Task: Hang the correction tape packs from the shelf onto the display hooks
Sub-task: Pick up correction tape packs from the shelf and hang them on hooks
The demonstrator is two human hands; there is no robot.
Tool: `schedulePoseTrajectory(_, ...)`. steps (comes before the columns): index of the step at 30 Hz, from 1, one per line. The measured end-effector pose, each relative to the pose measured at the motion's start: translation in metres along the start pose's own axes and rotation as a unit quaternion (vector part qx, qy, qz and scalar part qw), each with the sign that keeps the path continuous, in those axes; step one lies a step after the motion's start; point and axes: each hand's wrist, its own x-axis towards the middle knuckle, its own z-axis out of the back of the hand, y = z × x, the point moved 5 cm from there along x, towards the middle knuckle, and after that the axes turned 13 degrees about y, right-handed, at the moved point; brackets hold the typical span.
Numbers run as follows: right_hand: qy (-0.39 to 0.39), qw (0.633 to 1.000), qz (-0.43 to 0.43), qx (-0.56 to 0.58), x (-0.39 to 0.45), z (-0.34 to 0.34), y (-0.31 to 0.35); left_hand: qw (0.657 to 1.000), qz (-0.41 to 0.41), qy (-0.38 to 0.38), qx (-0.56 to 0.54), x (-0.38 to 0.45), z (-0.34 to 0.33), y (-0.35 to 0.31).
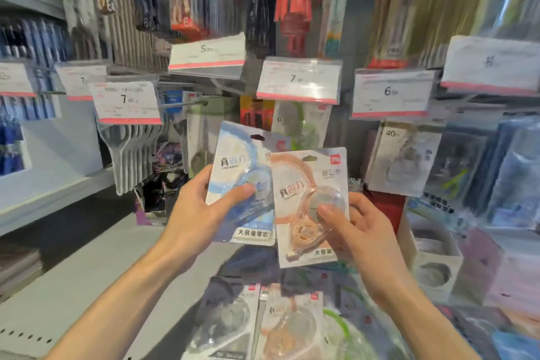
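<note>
Two correction tape packs are held up side by side in front of the display, near the middle of the view. The left hand (201, 207) grips the blue pack (242, 181) by its lower left edge, thumb laid across the front of the blister and fingers behind the card. The right hand (350, 228) grips the orange pack (309, 204) from its right side, thumb pressing on the clear round blister, fingers curled behind. The orange pack overlaps the right edge of the blue pack and sits a little lower; both are roughly upright, the blue one leaning slightly to one o'clock. A bare display hook (187, 104) juts out at about eleven o'clock from the blue pack, just under the row of price tags (299, 80). At six o'clock, on the shelf (87, 286) below the hands, more correction tape packs (257, 327) lie flat in a loose pile; the picture is smeared there, so their count is unclear, though a grey one and an orange one show. Other hanging packs (404, 158) fill the hooks at three o'clock of the hands.
</note>
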Motion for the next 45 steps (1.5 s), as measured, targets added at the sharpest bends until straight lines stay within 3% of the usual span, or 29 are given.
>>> schedulePoseTrajectory(11,-0.031,0.996,0.063,-0.046,0.010,0.043,0.026,0.999,-0.023,-0.029,0.005,0.008,-0.003,-0.051)
schedulePoseTrajectory(25,-0.026,0.987,0.124,-0.098,0.051,0.000,0.051,0.993,-0.116,0.007,-0.037,0.011,0.007,-0.077)
schedulePoseTrajectory(37,-0.067,0.987,0.090,-0.117,0.073,-0.001,0.060,0.992,-0.123,0.014,-0.027,0.015,0.006,-0.073)
schedulePoseTrajectory(45,-0.090,0.995,0.016,-0.050,0.107,-0.004,0.035,0.994,-0.107,0.006,-0.008,0.018,0.004,-0.062)
